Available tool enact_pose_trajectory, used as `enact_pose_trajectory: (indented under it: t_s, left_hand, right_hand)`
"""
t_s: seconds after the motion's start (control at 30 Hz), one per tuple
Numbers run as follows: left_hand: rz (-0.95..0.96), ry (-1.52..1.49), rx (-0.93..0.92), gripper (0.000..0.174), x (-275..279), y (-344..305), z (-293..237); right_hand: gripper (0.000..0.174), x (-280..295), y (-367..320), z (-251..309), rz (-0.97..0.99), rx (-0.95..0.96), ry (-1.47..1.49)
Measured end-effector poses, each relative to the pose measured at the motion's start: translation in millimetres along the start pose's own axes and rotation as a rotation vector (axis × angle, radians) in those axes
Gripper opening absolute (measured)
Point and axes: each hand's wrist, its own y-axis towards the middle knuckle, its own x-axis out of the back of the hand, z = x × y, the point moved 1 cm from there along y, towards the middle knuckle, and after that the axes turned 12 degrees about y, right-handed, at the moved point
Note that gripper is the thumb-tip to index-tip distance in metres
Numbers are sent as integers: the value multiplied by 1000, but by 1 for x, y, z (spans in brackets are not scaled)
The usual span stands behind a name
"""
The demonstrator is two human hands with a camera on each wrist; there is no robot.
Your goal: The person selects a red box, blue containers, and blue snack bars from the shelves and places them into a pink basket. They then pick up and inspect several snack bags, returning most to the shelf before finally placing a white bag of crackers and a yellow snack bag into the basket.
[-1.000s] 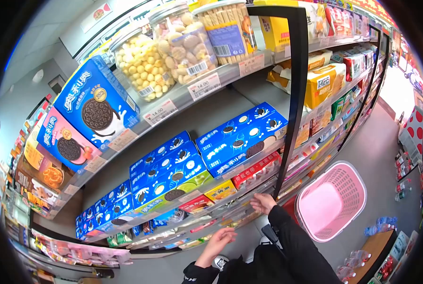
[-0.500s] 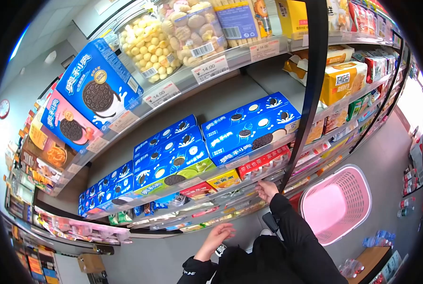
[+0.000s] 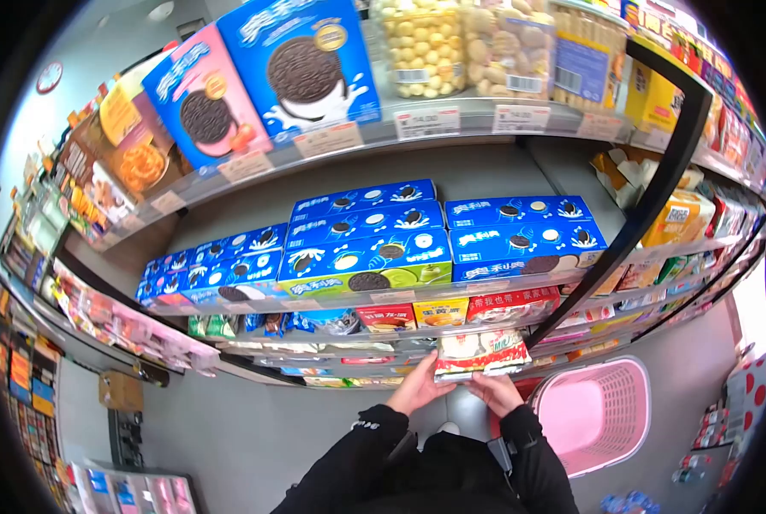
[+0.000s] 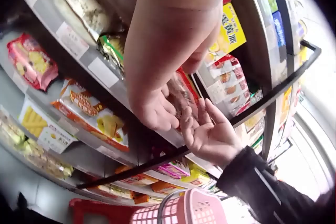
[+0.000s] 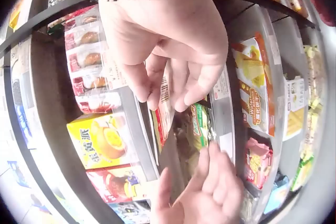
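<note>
The left grip (image 3: pixel 420 387) and right grip (image 3: pixel 497 394) have drawn together since the earlier frame, both now holding a red-and-white snack packet (image 3: pixel 479 349) by its edges before the shelving (image 3: pixel 485 163), so it seems picked out.

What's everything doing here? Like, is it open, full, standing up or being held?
White-and-red packet: held in both hands; too blurred to tell if sealed
Left hand: holding the packet
Right hand: holding the packet
Pink basket: upright, open at the top
Blue cookie boxes: lined up on a shelf, looking closed
Jar of yellow balls: standing, well filled
Wall clock: too small to read
</note>
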Motion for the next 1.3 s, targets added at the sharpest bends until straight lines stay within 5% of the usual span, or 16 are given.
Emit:
enact_pose_trajectory:
  t_s: [0.17,0.37,0.43,0.57,0.7,0.9,1.1,1.3]
  left_hand:
    - [119,-36,-157,40,-14,12,-7]
    - [-15,39,-127,36,-5,5,12]
    - [-21,32,-170,37,-4,-8,13]
    - [-12,65,-118,42,6,-51,10]
    - [-102,140,-38,45,11,-101,5]
    - [-197,168,5,47,22,-158,-2]
    - [-119,226,22,45,57,-186,-1]
    - [-139,259,59,44,75,-226,-20]
  right_hand:
    - [32,-7,-35,-1,-9,-104,-144]
    - [35,8,-55,-13,-71,-163,-243]
    - [34,33,-58,-19,-64,-364,-457]
    - [30,71,-63,-38,-198,-291,-217]
    - [26,64,-59,-39,-45,-261,-107]
    - [36,9,-68,-53,201,-340,234]
    - [41,-51,-88,-81,104,-332,-195]
    - [36,-75,-108,-129,-56,-258,-279]
